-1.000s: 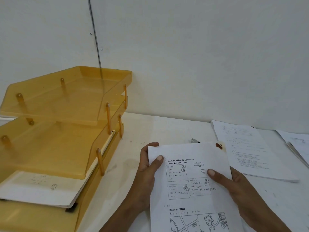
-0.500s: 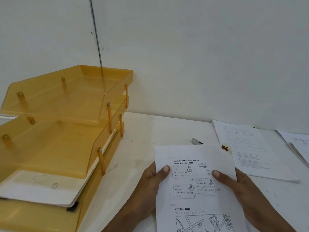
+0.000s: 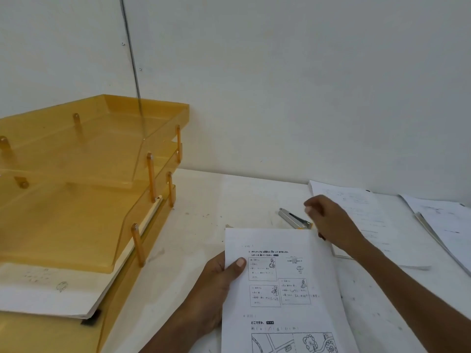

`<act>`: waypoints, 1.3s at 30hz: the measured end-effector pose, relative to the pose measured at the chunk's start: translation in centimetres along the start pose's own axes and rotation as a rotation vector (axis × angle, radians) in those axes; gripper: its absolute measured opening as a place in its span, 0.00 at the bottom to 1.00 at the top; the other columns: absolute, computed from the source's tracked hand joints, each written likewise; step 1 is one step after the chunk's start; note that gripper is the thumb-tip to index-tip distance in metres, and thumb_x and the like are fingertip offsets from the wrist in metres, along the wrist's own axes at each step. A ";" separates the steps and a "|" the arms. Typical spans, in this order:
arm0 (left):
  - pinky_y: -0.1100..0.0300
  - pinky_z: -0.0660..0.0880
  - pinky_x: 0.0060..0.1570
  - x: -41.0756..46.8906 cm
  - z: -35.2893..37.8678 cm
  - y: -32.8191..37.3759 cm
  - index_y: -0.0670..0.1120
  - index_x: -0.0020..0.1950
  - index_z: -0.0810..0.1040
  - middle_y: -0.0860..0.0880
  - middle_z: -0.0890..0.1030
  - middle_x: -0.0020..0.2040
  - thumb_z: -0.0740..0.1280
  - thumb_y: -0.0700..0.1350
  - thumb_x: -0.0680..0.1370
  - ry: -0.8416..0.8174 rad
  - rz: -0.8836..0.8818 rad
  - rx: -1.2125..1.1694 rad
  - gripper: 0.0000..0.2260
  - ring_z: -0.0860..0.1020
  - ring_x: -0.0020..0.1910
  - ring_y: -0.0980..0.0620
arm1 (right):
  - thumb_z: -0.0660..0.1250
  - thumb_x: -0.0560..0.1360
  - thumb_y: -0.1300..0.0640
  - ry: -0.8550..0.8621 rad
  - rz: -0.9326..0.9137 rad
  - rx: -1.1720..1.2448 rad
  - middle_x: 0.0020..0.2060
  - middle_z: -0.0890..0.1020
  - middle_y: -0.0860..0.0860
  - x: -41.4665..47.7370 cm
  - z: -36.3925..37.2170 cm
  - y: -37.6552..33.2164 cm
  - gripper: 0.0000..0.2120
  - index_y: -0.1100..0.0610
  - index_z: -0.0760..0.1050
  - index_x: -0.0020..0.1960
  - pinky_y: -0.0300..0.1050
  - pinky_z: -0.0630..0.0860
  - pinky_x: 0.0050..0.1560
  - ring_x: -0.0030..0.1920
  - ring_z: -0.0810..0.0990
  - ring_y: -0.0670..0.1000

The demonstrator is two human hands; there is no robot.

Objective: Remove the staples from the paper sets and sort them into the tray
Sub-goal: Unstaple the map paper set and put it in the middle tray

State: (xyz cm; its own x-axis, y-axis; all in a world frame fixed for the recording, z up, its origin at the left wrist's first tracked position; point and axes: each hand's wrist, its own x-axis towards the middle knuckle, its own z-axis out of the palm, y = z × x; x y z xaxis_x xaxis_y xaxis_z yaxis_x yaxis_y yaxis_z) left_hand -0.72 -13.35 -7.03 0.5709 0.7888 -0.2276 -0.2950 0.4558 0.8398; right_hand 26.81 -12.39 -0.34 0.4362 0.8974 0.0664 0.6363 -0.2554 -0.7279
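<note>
My left hand (image 3: 219, 289) grips the left edge of a printed paper set (image 3: 283, 289), thumb on top, low in the middle of the head view. My right hand (image 3: 331, 222) hovers past the set's top right corner, blurred, fingers loosely curled and holding nothing that I can see. A metal staple remover (image 3: 293, 218) lies on the table just left of that hand. The amber three-tier tray (image 3: 107, 200) stands at the left; its bottom tier holds a stack of white sheets (image 3: 51, 291).
More paper sets lie at the right: one stack (image 3: 364, 220) behind my right arm and another (image 3: 448, 220) at the far right edge. A white wall backs the white table (image 3: 216, 205). A thin dark cable (image 3: 130, 47) runs down the wall behind the tray.
My right hand has let go of the paper set and moved up towards the staple remover. The set sits lower and nearer to me, held by the left hand alone.
</note>
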 end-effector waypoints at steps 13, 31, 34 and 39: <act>0.44 0.81 0.58 0.4 0.0 -0.3 0.41 0.65 0.80 0.41 0.86 0.59 0.61 0.40 0.84 0.017 0.038 0.103 0.12 0.84 0.58 0.39 | 0.73 0.76 0.56 -0.327 0.036 -0.096 0.48 0.85 0.59 4.9 0.1 -3.1 0.10 0.60 0.77 0.54 0.46 0.80 0.46 0.44 0.83 0.53; 0.39 0.79 0.62 0.8 0.0 -0.6 0.45 0.66 0.79 0.44 0.86 0.59 0.61 0.42 0.85 0.035 0.076 0.244 0.12 0.85 0.58 0.41 | 0.71 0.77 0.48 -0.655 -0.117 0.235 0.54 0.87 0.51 -1.4 3.6 -8.8 0.17 0.54 0.78 0.62 0.59 0.73 0.67 0.57 0.85 0.51; 0.39 0.78 0.63 0.9 0.0 -0.7 0.44 0.66 0.78 0.44 0.86 0.60 0.61 0.41 0.85 0.033 0.086 0.248 0.12 0.85 0.58 0.41 | 0.72 0.77 0.51 -0.679 -0.099 0.284 0.54 0.87 0.56 -1.3 3.7 -8.5 0.16 0.58 0.79 0.62 0.58 0.77 0.65 0.56 0.85 0.55; 0.39 0.77 0.64 1.0 0.0 -0.9 0.44 0.67 0.78 0.44 0.86 0.60 0.60 0.41 0.85 0.048 0.095 0.256 0.12 0.84 0.59 0.42 | 0.71 0.78 0.52 -0.690 -0.104 0.270 0.54 0.87 0.56 -1.5 4.3 -8.0 0.15 0.59 0.80 0.61 0.57 0.76 0.67 0.57 0.85 0.58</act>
State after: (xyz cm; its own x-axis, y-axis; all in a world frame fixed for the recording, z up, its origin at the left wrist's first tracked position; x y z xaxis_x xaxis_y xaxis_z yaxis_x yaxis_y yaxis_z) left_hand 0.13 -12.94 -7.99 0.5113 0.8445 -0.1595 -0.1385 0.2641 0.9545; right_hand 18.30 -10.11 2.46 -0.1726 0.9567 -0.2345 0.4356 -0.1394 -0.8893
